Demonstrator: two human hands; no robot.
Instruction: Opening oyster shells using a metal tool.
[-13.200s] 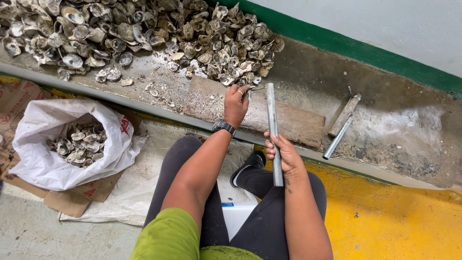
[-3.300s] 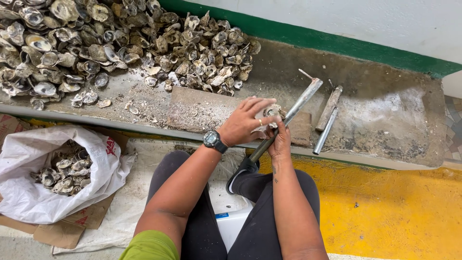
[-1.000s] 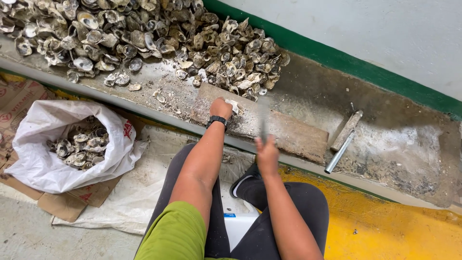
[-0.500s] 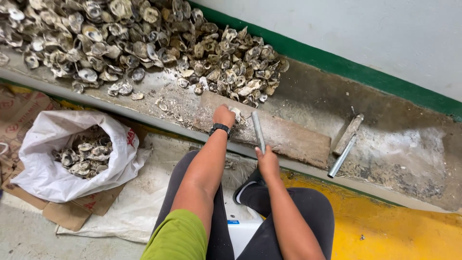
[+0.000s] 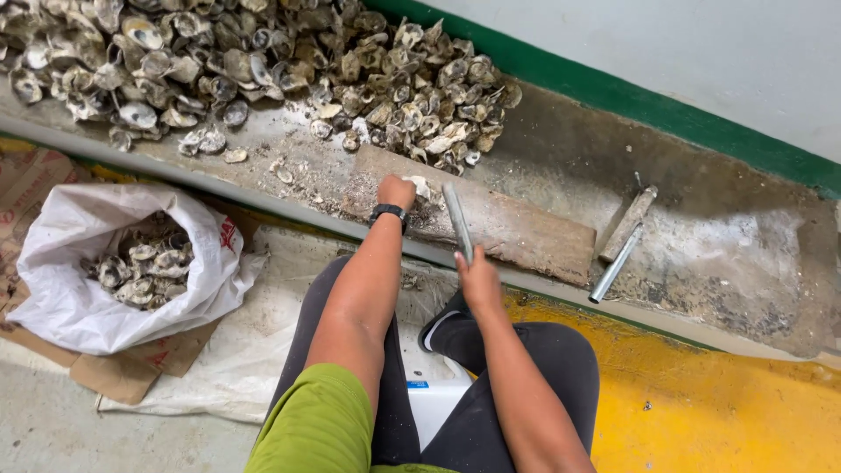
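Head view: shell heap (image 5: 263, 61) beside board (image 5: 517, 229).

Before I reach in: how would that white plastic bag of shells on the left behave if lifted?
The white bag looks thin and floppy, so it would probably sag. The shells inside seem heavy with rough edges, so they might tear it.

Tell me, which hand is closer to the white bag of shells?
Left. The left hand rests on the wooden board, on the side toward the white bag; the right hand, gripping a metal rod, is farther away.
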